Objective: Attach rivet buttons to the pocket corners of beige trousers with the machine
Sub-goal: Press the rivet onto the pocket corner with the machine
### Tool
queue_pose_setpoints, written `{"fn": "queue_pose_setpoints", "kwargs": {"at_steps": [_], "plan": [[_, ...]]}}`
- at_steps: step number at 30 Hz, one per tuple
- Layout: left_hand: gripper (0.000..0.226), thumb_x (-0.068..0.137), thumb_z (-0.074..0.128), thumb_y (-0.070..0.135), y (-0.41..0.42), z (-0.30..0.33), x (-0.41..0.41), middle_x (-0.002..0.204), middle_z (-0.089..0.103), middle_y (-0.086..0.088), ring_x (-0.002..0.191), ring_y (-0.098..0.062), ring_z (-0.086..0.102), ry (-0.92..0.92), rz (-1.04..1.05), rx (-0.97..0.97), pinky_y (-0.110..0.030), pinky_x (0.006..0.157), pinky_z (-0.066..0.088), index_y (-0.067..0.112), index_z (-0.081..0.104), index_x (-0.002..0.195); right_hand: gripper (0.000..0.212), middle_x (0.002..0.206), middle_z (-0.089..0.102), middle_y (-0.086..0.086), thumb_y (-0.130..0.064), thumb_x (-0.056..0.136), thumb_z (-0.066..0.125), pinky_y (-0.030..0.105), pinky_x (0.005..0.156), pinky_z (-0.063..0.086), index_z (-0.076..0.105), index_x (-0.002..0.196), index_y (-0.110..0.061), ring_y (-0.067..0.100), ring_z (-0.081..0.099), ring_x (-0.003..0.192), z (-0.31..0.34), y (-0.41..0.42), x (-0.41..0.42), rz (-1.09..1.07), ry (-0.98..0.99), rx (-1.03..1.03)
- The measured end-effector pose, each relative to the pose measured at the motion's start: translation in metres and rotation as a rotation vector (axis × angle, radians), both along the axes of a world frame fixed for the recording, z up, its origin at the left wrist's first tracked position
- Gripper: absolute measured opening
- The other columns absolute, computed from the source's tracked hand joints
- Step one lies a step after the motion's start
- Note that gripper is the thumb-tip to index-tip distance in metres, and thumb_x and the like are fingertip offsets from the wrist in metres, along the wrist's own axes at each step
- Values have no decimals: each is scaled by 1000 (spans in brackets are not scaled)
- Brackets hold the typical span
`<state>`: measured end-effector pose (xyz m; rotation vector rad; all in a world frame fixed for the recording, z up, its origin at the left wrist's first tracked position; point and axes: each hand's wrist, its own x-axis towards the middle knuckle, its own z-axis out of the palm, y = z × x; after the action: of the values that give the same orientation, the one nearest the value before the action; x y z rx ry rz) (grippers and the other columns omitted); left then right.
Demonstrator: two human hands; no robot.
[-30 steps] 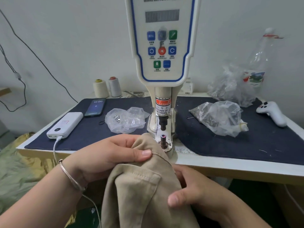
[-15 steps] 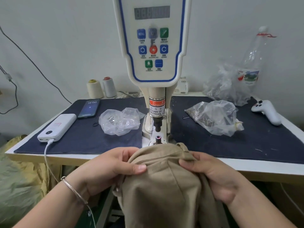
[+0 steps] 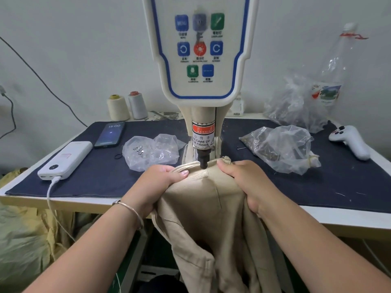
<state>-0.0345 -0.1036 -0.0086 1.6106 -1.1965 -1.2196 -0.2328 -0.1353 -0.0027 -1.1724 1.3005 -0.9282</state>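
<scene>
A person's bare forearms reach in from the near edge toward a button machine, a thin metal bangle (image 3: pixel 131 210) on the left wrist. Beige trousers (image 3: pixel 211 218) hang from the near edge of the worktable (image 3: pixel 347 220) and drape up onto the machine's base, their upper edge lying directly under the black punch tip (image 3: pixel 203 163), which touches the cloth. The left hand (image 3: pixel 154 187) grips a bunched fold of the trousers just left of the punch, fingers curled round the fabric and thumb laid flat on top. The right hand (image 3: pixel 247 185) grips the fabric just right of the punch, thumb on top and fingers wrapped under and hidden by the cloth.

A dark blue mat (image 3: pixel 349 182) covers the tabletop. On its near left lies a white power bank (image 3: pixel 66 159) with a white cable (image 3: pixel 50 195) plugged into its near end and trailing off the table. Farther back lies a smartphone (image 3: pixel 110 135) showing 15:00. Between the phone and the machine sits a clear plastic bag (image 3: pixel 152 151) of small metal parts, with a small black ring (image 3: pixel 118 156) just beside it. To the right of the machine lies a second clear bag (image 3: pixel 283 149) holding darker contents, and a white handheld controller (image 3: pixel 349 140) rests near the right edge.

The servo button machine (image 3: pixel 201 49) rises at centre, its panel carrying blue, green and red keys, and a warning label (image 3: pixel 203 136) wraps its ram. At the far wall stand a cream thread cone (image 3: pixel 117 107) and a grey one (image 3: pixel 137 105) on the left, another crumpled plastic bag (image 3: pixel 296 104) and a clear plastic bottle (image 3: pixel 336 66) on the right.
</scene>
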Motion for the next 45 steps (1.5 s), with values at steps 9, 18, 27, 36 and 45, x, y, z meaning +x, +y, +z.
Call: {"fn": "queue_pose_setpoints", "kwargs": {"at_steps": [9,18,27,36,45], "plan": [[50,93,69,29,-6,-17,-4,55,36,-1,53,-15,33,-95,-29,-155,-28,52,26,22,39,52,45,53,22,-5,-36,93,61,23,45,18,33,64,-16,13,24,53,-24,-3,-1,-35,181,-157],[52,91,71,31,-15,-25,5,52,41,5,50,-10,38,-108,-67,-158,-19,48,31,24,45,47,33,71,37,7,-38,94,59,32,64,27,53,75,-12,19,34,66,-30,-6,-2,18,124,-150],[45,90,67,26,-19,-28,9,52,40,7,49,-6,36,-120,-95,-137,-14,44,31,25,47,49,26,77,46,8,-34,95,60,30,65,32,61,85,-9,20,43,71,-32,-12,-4,37,18,-80],[33,91,61,19,-16,-23,6,60,40,-2,58,-11,37,-139,-72,-120,-24,52,30,17,51,59,19,84,49,10,-32,95,60,32,70,34,59,94,-12,23,46,76,-28,-11,-3,57,-21,-51],[37,90,57,17,-18,-25,7,56,38,3,54,-9,34,-187,-71,-136,-23,49,28,21,46,55,51,89,49,8,-32,95,60,33,73,34,58,95,18,21,46,81,-29,-12,-6,58,-40,-20]]}}
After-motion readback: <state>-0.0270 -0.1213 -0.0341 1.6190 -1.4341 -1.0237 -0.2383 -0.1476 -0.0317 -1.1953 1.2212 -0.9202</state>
